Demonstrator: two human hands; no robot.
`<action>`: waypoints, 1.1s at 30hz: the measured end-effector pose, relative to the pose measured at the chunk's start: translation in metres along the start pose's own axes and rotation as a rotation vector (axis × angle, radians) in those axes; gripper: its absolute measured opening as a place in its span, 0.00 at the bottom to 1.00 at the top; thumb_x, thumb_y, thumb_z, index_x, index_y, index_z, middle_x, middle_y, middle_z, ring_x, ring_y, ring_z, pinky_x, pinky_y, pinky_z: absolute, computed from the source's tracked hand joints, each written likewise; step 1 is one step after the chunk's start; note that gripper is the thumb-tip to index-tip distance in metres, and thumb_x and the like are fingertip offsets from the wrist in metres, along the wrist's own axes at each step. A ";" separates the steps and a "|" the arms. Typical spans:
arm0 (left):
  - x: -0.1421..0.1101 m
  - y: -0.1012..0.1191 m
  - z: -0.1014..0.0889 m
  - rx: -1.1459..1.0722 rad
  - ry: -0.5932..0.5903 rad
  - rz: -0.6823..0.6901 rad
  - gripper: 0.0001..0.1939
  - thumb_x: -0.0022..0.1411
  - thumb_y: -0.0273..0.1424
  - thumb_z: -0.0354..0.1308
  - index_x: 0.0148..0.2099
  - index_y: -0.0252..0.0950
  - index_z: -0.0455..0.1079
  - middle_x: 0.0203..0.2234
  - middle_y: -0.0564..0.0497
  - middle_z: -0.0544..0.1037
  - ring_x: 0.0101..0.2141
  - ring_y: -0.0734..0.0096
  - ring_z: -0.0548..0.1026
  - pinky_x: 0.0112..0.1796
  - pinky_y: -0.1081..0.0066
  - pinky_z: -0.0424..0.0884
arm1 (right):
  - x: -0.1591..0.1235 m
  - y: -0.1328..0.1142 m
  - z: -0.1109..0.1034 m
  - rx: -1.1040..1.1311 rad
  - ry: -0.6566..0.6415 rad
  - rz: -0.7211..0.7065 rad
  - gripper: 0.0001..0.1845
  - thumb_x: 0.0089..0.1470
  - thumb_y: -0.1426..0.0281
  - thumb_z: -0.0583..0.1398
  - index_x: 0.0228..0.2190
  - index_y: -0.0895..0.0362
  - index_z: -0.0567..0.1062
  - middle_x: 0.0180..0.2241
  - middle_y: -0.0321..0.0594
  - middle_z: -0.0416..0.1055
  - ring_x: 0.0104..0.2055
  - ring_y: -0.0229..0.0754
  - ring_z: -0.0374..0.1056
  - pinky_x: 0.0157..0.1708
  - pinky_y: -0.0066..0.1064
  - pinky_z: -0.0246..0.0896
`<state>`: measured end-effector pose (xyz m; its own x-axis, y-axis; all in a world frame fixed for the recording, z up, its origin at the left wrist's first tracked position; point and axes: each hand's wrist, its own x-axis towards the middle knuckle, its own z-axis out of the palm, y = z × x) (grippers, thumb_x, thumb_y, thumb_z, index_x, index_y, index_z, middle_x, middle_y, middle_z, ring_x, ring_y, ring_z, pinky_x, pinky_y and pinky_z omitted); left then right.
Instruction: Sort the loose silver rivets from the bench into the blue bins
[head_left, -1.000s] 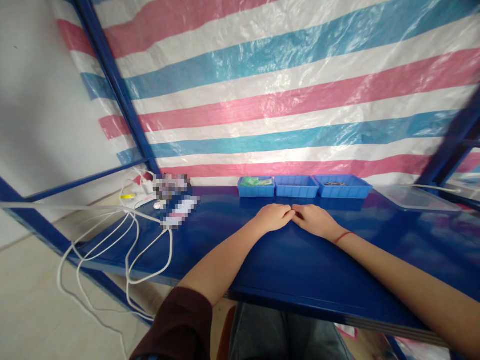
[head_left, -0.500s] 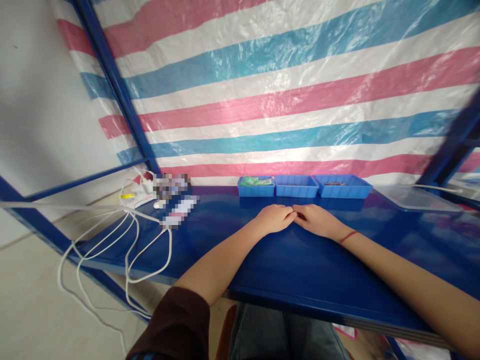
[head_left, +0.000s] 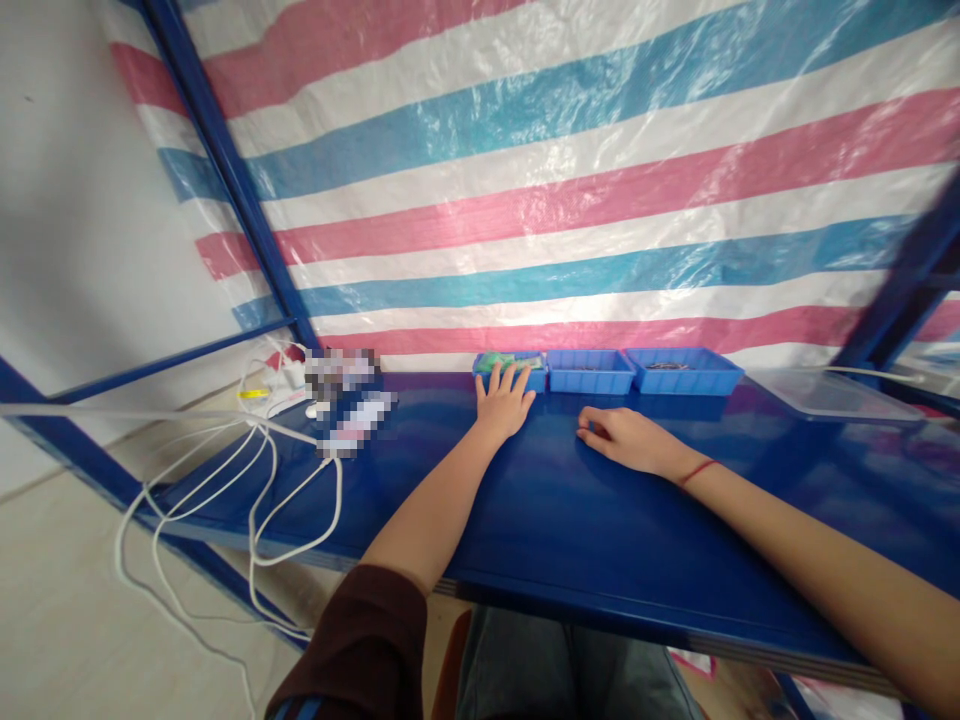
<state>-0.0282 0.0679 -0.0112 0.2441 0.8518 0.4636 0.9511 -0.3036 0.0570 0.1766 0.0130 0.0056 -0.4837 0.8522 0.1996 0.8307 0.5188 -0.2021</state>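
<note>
My left hand (head_left: pixel 505 402) is open, its fingers spread at the front of the left blue bin (head_left: pixel 541 380), which holds green and pale packets (head_left: pixel 491 360). I cannot tell whether the fingertips touch the bin. Over the dark blue table (head_left: pixel 570 540), my right hand (head_left: pixel 622 438) is curled with thumb and fingers bent together; whatever may be inside the fingers is hidden. A red string is around the right wrist. Beyond the right hand are the middle blue bin (head_left: pixel 590 378), its contents hard to make out, and the right blue bin (head_left: pixel 686 376) with small metallic pieces (head_left: pixel 667 366).
A clear plastic lid (head_left: pixel 832 394) lies at the right. White cables (head_left: pixel 337 510) hang over the table's left end, beside some blurred items (head_left: pixel 360 425). Blue metal posts (head_left: pixel 225 180) frame a striped plastic sheet (head_left: pixel 562 220) at the back.
My left hand has left my right hand and moved left and forward to the left bin, its fingers spreading. My right hand has stayed nearly in place, curled.
</note>
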 end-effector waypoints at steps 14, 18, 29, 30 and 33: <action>0.001 0.001 -0.056 -0.016 -0.088 0.188 0.25 0.59 0.51 0.45 0.32 0.36 0.72 0.33 0.46 0.75 0.42 0.58 0.67 0.44 0.60 0.63 | 0.000 0.007 0.001 0.009 0.116 0.015 0.16 0.55 0.60 0.51 0.38 0.57 0.70 0.29 0.43 0.72 0.30 0.44 0.69 0.30 0.31 0.60; 0.000 0.004 -0.069 -0.069 0.048 0.213 0.24 0.60 0.50 0.45 0.39 0.39 0.72 0.39 0.46 0.75 0.48 0.59 0.65 0.49 0.60 0.59 | 0.002 0.018 0.009 0.109 0.247 -0.013 0.33 0.49 0.53 0.56 0.51 0.61 0.62 0.46 0.53 0.69 0.46 0.52 0.67 0.44 0.40 0.62; 0.016 -0.035 -0.036 -0.352 -0.217 0.039 0.32 0.61 0.52 0.37 0.52 0.35 0.67 0.50 0.44 0.71 0.52 0.61 0.65 0.54 0.65 0.57 | 0.002 0.015 0.019 0.227 0.137 0.050 0.45 0.46 0.48 0.57 0.59 0.59 0.53 0.54 0.55 0.63 0.55 0.57 0.61 0.53 0.49 0.56; 0.016 -0.034 -0.036 -0.372 -0.220 0.053 0.32 0.61 0.52 0.38 0.52 0.35 0.68 0.50 0.44 0.71 0.52 0.61 0.66 0.54 0.66 0.58 | 0.002 0.015 0.019 0.243 0.128 0.061 0.47 0.45 0.48 0.58 0.59 0.59 0.53 0.55 0.56 0.62 0.56 0.58 0.60 0.54 0.49 0.55; 0.015 -0.026 -0.038 -0.422 -0.233 0.121 0.29 0.60 0.51 0.39 0.49 0.38 0.69 0.48 0.47 0.73 0.50 0.64 0.68 0.52 0.68 0.60 | 0.001 0.017 0.016 0.324 0.099 0.046 0.50 0.43 0.49 0.60 0.60 0.58 0.50 0.57 0.54 0.58 0.58 0.58 0.56 0.55 0.50 0.53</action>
<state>-0.0565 0.0722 0.0273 0.4300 0.8578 0.2816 0.7653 -0.5118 0.3903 0.1856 0.0235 -0.0131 -0.4058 0.8725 0.2720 0.7122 0.4884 -0.5041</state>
